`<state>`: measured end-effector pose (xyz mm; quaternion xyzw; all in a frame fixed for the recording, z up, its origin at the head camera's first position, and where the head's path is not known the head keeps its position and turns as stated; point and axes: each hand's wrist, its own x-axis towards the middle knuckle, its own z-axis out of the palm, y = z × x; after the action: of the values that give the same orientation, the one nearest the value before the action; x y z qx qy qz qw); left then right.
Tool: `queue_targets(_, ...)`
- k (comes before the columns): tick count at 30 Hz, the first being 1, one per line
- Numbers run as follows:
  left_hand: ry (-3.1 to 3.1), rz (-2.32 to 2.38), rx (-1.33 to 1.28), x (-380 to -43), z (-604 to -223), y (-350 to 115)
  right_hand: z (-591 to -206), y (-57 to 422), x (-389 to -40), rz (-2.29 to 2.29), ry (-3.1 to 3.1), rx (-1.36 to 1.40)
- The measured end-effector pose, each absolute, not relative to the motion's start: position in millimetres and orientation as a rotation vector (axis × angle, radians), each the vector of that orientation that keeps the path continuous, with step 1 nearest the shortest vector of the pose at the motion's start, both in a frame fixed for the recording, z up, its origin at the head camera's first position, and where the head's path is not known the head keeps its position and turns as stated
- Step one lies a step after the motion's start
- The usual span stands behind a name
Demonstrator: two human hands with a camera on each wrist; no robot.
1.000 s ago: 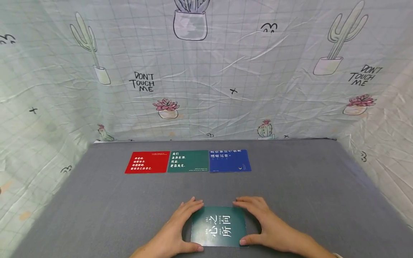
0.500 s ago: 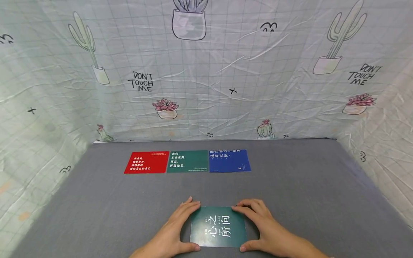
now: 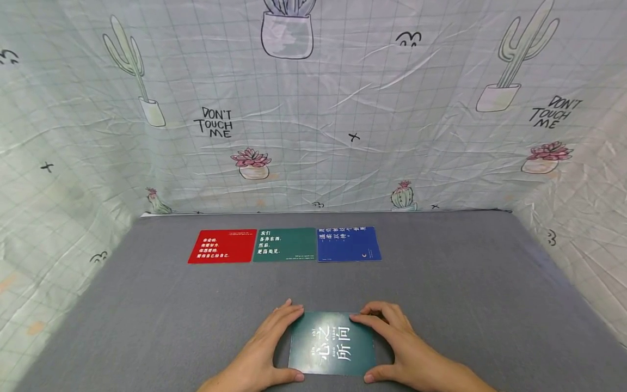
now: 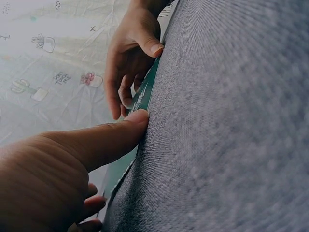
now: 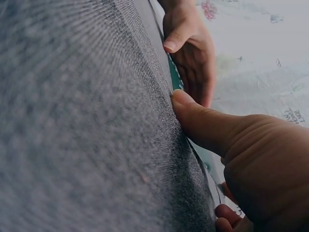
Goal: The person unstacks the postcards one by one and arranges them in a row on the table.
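Observation:
A dark green card (image 3: pixel 333 344) with large white Chinese characters lies at the near middle of the table, its writing turned sideways. My left hand (image 3: pixel 262 351) grips its left end, thumb at the near corner and fingertips at the far one. The right hand (image 3: pixel 406 348) mirrors this at the right end, with its index fingertip overlapping the far corner. In the left wrist view the left thumb (image 4: pixel 128 123) presses at the card's near edge, close to the cloth. From the right wrist the card (image 5: pixel 175 72) shows only as a thin green strip, mostly hidden behind the right thumb (image 5: pixel 203 116).
Farther back, a red card (image 3: pixel 240 247), a green card (image 3: pixel 299 247) and a blue card (image 3: pixel 350 250) lie side by side in a row. Grey cloth (image 3: pixel 441 283) covers the table. A white cactus-print curtain (image 3: pixel 313 109) encloses the back and both sides.
Both hands have shifted very slightly at the near green card; the right fingertips now reach a little farther over its far corner. The row of cards stays put.

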<state>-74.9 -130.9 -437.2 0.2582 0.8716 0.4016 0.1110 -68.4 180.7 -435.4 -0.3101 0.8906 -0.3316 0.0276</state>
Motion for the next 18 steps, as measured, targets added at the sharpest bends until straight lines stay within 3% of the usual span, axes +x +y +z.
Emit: queue_targets(18,2.562,1.231,0.764,-75.3,-441.1,-131.5,-438.0,181.2,-69.3,-1.071,2.711,-0.922)
